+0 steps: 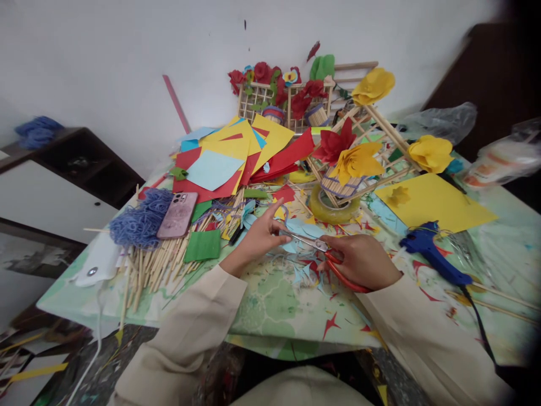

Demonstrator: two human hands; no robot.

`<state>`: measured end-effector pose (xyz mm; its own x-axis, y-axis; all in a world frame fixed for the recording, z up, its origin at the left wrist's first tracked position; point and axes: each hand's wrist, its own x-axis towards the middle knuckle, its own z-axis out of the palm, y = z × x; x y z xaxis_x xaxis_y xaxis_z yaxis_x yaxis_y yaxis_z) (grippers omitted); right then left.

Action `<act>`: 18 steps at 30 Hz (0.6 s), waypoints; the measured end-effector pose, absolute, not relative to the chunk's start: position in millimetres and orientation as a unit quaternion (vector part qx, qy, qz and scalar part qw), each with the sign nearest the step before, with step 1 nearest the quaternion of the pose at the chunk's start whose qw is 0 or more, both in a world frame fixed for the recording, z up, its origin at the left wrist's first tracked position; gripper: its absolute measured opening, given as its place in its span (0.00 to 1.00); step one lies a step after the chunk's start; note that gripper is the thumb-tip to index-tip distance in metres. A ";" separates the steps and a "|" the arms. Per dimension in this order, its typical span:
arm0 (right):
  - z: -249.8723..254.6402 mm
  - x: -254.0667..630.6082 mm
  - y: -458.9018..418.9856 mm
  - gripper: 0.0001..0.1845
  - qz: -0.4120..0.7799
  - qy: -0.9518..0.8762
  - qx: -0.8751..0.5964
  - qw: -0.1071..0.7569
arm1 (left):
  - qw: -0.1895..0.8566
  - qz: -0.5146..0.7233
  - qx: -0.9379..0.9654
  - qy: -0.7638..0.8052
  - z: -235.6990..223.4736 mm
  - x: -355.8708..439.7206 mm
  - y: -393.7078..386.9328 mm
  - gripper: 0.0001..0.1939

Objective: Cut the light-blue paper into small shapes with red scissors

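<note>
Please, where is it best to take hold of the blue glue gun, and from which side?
I would take the glue gun by its handle, coming from the near right: the long, slim handle slants that way, with the black cable at its end, while the wider head lies farther off.

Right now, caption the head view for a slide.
Red-handled scissors in right hand, left hand at their tips, amid paper scraps and flowers.

A home-like room used for crafts: paper flowers point(373, 85), glue gun point(435, 252), floral tablecloth point(270, 307).
</note>
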<state>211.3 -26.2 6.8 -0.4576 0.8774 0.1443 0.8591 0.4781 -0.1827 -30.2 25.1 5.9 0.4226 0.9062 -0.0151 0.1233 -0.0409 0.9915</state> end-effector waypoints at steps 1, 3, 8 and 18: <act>6.0 211.7 -26.0 0.23 0.039 -0.853 -0.509 0.111 | 0.557 0.350 0.633 0.408 4.8 -30.7 25.6 0.52; 4.7 212.3 -25.8 0.23 0.038 -0.850 -0.512 0.116 | 0.552 0.351 0.635 0.410 2.9 -31.6 26.7 0.51; 2.7 208.9 -25.7 0.26 0.056 -0.795 -0.584 0.154 | 0.543 0.391 0.597 0.444 2.0 -30.9 27.5 0.46; -0.7 178.4 -21.4 0.29 0.437 -0.588 -0.522 0.436 | 0.654 0.457 0.434 0.418 -8.9 -6.3 10.4 0.35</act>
